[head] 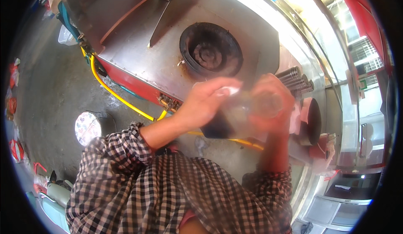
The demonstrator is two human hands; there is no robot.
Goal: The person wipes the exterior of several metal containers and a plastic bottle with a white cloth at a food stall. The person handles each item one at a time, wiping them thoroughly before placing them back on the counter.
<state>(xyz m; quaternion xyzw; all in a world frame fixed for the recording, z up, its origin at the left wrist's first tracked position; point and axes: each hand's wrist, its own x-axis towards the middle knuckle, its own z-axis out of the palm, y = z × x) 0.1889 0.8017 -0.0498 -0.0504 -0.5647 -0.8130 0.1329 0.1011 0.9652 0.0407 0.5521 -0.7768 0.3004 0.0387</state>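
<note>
My left hand (204,103) is closed around a small white wad (231,91), which could be cloth or paper. To its right, my right hand (283,98) grips a round translucent container (269,105); motion blur hides its exact kind. Both hands are raised over the front edge of a stainless steel stove (258,54), close together. Beyond them sits a black wok burner ring (211,50) set into the stove top, with no pan on it. A dark flat surface (220,123) shows below the hands, partly blurred.
A yellow gas hose (108,89) runs to a brass valve (170,103) on the stove's front. A stool with a patterned top (88,128) stands on the floor. Steel cylinders (291,76), a dark round pan (311,120) with pink cloth (304,111), and a red bucket (321,147) are at right.
</note>
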